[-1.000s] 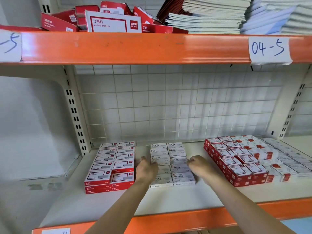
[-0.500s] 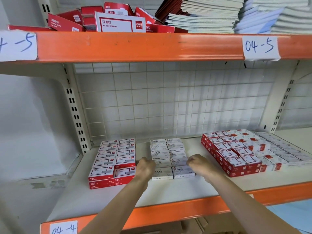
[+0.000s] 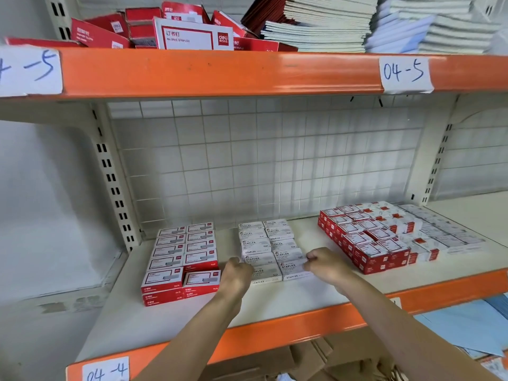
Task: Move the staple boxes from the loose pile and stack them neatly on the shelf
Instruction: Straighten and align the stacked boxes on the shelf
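Staple boxes, white ones (image 3: 270, 250), sit in a two-column block mid-shelf, long axis of the block running near to far, each box lying flat with its long side left to right. Shelf (image 3: 192, 314) is the lower one, orange front lip, tagged 04-4.

Left hand (image 3: 236, 274) is at the block's near-left corner, fingers curled, knuckles toward me; it touches or crowds the left face of the nearest boxes. I can't tell whether it actually holds a box or only presses the side. Right hand (image 3: 325, 264) is at the near-right corner, fingers curled in, tips meeting the right edge of the second-nearest box in the right column; looks like a pinch or a nudge, can't say which.

So the block lies between the two hands, directly far of both wrists. Both are about equally near; the right fingers look better placed on a box edge.

My read: squaring the near rows, squeezing left and right faces inward.

Red box stack (image 3: 182, 261) stands just left, a gap apart. Mixed red-and-white boxes (image 3: 384, 237) lie well right; that group looks less orderly at its right side. More loose red cartons (image 3: 176, 28) are jumbled on the upper shelf beside notebooks (image 3: 319, 26).
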The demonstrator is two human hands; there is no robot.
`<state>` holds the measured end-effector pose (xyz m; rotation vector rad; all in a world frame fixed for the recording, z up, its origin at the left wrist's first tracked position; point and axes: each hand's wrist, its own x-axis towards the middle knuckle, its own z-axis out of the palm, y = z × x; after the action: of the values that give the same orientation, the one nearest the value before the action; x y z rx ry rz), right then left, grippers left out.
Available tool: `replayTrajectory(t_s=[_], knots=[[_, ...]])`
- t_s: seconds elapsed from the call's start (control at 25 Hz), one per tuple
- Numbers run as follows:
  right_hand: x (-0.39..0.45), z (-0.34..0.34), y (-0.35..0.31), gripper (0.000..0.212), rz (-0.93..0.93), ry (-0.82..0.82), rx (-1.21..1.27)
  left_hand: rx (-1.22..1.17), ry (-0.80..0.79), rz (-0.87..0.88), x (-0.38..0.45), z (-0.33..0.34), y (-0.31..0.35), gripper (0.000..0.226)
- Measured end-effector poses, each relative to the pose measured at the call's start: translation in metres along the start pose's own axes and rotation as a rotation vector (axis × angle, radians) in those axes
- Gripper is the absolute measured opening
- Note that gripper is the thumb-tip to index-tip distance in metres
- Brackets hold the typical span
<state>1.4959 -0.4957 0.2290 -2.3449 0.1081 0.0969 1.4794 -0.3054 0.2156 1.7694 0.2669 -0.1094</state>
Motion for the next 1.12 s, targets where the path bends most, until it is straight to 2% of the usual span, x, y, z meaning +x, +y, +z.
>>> replayTrajectory(t_s=[0.12,0.2,0.24,0.32,0.4,0.52,0.6,0.72,0.8,0.92,1.12], knots=[[0.002,0.004,0.002,0.010,-0.010,0.017,0.023,0.026,0.036,0.014,0.004,-0.003,-0.007,0.033],[0.003,0.005,0.002,0.011,-0.009,0.035,0.028,0.092,0.004,0.035,-0.002,-0.005,-0.001,0.013],[0.003,0.005,0.002,0.012,-0.009,0.035,0.037,0.180,-0.021,0.066,-0.003,-0.005,0.001,0.013],[0.003,0.002,0.001,0.018,-0.024,0.013,0.032,0.464,-0.033,0.156,-0.003,-0.007,0.007,0.037],[0.003,-0.002,-0.002,0.028,-0.037,-0.021,-0.036,0.682,-0.013,0.236,-0.003,-0.009,0.012,0.050],[0.004,-0.009,-0.009,0.030,-0.088,-0.070,-0.257,0.867,-0.080,0.259,-0.004,-0.011,0.022,0.048],[0.007,-0.011,-0.014,0.028,-0.166,-0.078,-0.510,1.014,-0.098,0.296,-0.007,-0.010,0.029,0.042],[0.014,-0.015,-0.014,0.032,-0.349,0.036,-0.905,1.303,-0.049,0.442,-0.010,-0.004,0.044,0.034],[0.016,-0.025,-0.009,0.033,-0.446,0.091,-1.051,1.437,-0.028,0.536,-0.007,0.009,0.055,0.034],[0.022,-0.053,0.008,0.037,-0.542,0.155,-1.076,1.500,-0.024,0.580,0.000,0.043,0.070,0.033],[0.035,-0.113,0.048,0.042,-0.528,0.218,-1.026,1.446,-0.022,0.602,0.020,0.112,0.085,0.034]])
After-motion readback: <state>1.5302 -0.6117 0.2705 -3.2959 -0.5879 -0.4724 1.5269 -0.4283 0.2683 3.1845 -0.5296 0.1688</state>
